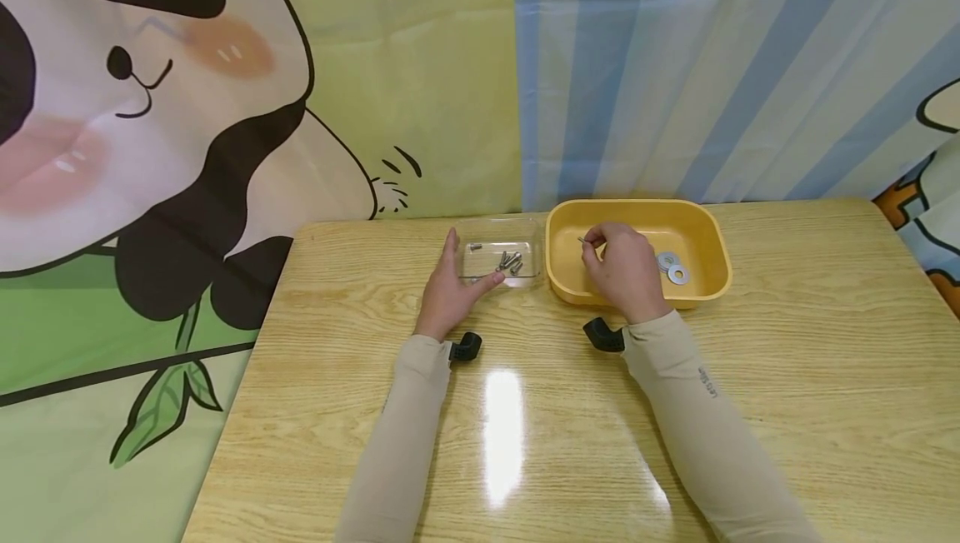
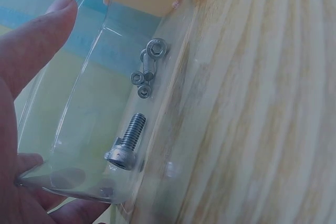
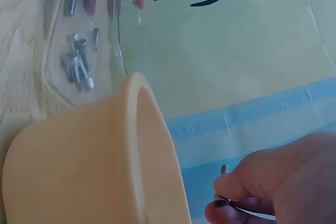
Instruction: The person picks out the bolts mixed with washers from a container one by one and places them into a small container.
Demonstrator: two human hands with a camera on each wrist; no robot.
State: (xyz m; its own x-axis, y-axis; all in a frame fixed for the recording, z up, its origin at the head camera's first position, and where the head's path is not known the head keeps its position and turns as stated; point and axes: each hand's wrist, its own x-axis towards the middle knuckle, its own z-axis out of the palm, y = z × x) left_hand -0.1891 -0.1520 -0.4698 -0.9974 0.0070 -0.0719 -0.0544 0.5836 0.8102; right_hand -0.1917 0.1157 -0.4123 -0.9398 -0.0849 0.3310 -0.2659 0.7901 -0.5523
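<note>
My left hand [image 1: 447,291] holds a clear plastic box [image 1: 477,261] at its left and front sides, fingers along one side and the thumb across the front. Inside the box lie several socket-head screws [image 2: 128,140], bunched mostly to the right, with one apart near the back left. Over the yellow bin [image 1: 716,264], my right hand [image 1: 624,268] pinches a small socket-head screw [image 3: 224,169] between thumb and fingertips. Several flat metal washers [image 1: 678,275] rest on the bin floor, to the right of that hand.
The box and bin stand side by side at the back of a wooden table [image 1: 337,410]. Behind them hangs a printed cloth [image 1: 420,68] with a panda and blue stripes. A black wrist mount [image 1: 603,335] sits by my right cuff.
</note>
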